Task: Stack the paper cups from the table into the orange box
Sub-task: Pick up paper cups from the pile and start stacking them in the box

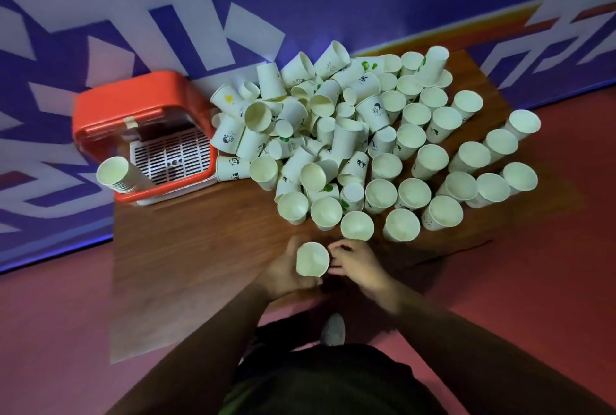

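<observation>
Table of dark brown wood [186,248] fills the middle of the frame. Across its upper right lies the heap of white paper cups [350,134], tumbled at the centre, standing mouth-up toward the right and near edges. At the upper left sits the orange plastic box [110,108], lid open, with a nested stack of white cups [115,174] leaning on its near rim, the mouth toward the lower left and the long axis running back into the box.

At lower centre 1 white paper cup [312,259] is held upright over the table's near edge, mouth to the camera, long axis near vertical. The left hand [283,273] wraps its body from below. The right hand [358,263] has curled fingers at the cup's right side; whether they grip it I cannot tell.

The step looks like gathering loose cups into a hand-held stack. Next, another mouth-up cup from the near row should be nested squarely, axes in line.
</observation>
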